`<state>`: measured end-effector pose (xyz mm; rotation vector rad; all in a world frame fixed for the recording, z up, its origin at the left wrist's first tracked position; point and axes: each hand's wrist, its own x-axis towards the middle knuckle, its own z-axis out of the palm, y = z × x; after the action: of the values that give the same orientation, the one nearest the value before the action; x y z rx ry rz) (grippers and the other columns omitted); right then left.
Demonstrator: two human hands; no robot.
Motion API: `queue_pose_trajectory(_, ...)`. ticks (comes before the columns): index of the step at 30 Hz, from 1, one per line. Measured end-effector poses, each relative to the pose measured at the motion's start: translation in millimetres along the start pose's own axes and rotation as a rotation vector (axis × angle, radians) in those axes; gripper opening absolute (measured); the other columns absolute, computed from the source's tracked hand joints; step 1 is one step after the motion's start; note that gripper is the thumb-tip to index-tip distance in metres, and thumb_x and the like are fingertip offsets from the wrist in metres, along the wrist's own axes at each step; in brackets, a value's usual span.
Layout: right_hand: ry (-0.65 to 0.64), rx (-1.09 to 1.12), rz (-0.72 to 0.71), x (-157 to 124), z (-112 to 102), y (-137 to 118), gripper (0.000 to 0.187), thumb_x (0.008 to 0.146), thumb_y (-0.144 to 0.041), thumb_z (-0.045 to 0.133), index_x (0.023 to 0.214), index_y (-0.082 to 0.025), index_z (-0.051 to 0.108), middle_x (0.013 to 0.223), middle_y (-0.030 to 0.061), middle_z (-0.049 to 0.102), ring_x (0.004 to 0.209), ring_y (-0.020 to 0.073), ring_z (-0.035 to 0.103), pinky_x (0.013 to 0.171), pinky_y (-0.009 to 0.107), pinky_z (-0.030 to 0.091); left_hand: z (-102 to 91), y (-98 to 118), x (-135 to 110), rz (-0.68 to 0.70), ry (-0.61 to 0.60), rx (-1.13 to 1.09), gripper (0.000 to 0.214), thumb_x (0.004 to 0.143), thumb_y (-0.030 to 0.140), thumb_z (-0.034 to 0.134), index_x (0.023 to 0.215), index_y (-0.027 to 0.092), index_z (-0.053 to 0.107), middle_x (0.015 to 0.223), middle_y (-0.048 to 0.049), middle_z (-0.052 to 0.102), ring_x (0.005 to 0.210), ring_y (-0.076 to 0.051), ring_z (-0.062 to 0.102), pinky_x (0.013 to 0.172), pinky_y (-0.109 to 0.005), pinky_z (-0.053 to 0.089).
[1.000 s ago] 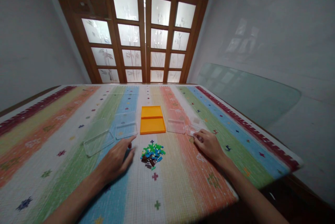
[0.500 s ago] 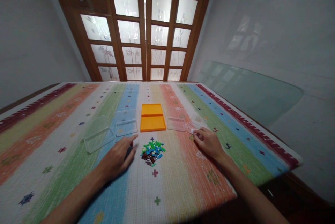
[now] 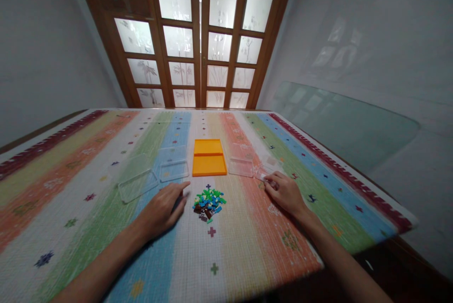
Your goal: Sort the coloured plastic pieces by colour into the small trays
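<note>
A small heap of toy building bricks [image 3: 208, 203] in green, blue, dark brown and other colours lies on the striped tablecloth. To its left rests my left hand [image 3: 166, 206], index finger stretched out and thumb apart, holding nothing. My right hand [image 3: 285, 193] is at the near right side of a small clear plastic box [image 3: 262, 172]. Its fingers are curled together at the box's edge, and what is between them is hidden. Beyond the heap lies an orange case [image 3: 209, 165], opened flat, with no bricks visible inside.
Another clear box [image 3: 241, 167] stands right of the orange case. On the left are a clear box [image 3: 174, 171] and a larger clear box [image 3: 138, 187], with lids folded back. The tablecloth [image 3: 244, 246] ends at the near right edge. Wooden doors [image 3: 201, 38] stand behind.
The whole view has shifted slightly to the right in the picture. Both hands keep about the same place and pose beside the heap and the small box.
</note>
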<state>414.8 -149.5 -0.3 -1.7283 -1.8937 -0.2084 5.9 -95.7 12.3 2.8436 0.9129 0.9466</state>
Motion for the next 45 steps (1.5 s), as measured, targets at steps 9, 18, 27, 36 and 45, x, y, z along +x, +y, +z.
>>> queue_pose_trajectory(9, 0.004, 0.008, 0.011, 0, -2, 1, 0.026, 0.089, -0.029, 0.053, 0.093, -0.018, 0.076, 0.083, 0.0069, 0.07, 0.071, 0.0209, 0.066, 0.069, 0.032, 0.045, 0.6, 1, -1, 0.013, -0.009, 0.005, 0.031, 0.104, 0.024, 0.043, 0.133, 0.015, 0.051, 0.107, -0.0113, 0.071, 0.097, -0.024, 0.071, 0.083, -0.035, 0.059)
queue_pose_trajectory(18, -0.012, 0.023, -0.016, 2, -2, -1, 0.028, 0.092, -0.029, 0.049, 0.085, -0.019, 0.074, 0.08, 0.0065, 0.067, 0.07, 0.0202, 0.064, 0.067, 0.031, 0.044, 1.6, 0, -2, 0.02, -0.02, 0.007, 0.029, 0.105, 0.024, 0.043, 0.131, 0.016, 0.054, 0.104, -0.0106, 0.071, 0.097, -0.024, 0.07, 0.083, -0.035, 0.058)
queue_pose_trajectory(27, 0.039, -0.01, -0.01, 0, -1, -2, 0.025, 0.089, -0.03, 0.054, 0.093, -0.018, 0.076, 0.088, 0.0075, 0.069, 0.075, 0.0207, 0.067, 0.07, 0.031, 0.047, 2.1, -1, -3, 0.015, -0.032, -0.011, 0.031, 0.105, 0.025, 0.043, 0.132, 0.017, 0.053, 0.104, -0.0102, 0.071, 0.097, -0.024, 0.07, 0.084, -0.037, 0.058)
queue_pose_trajectory(36, 0.167, 0.014, -0.069, 9, -19, -27, 0.027, 0.092, -0.035, 0.055, 0.099, -0.019, 0.076, 0.094, 0.0081, 0.07, 0.065, 0.0166, 0.062, 0.064, 0.029, 0.046, 1.1, 2, -1, 0.003, -0.027, -0.044, 0.031, 0.104, 0.024, 0.043, 0.131, 0.018, 0.057, 0.102, -0.0101, 0.07, 0.093, -0.023, 0.069, 0.084, -0.036, 0.058)
queue_pose_trajectory(45, -0.242, 0.069, -0.469, 36, -11, -87, 0.02, 0.095, -0.023, 0.052, 0.099, -0.019, 0.072, 0.093, 0.0075, 0.067, 0.073, 0.0161, 0.058, 0.064, 0.028, 0.038, -2.8, 11, 2, 0.011, -0.109, -0.081, 0.025, 0.104, 0.021, 0.041, 0.112, 0.015, 0.063, 0.095, -0.0098, 0.068, 0.087, -0.022, 0.066, 0.079, -0.034, 0.055)
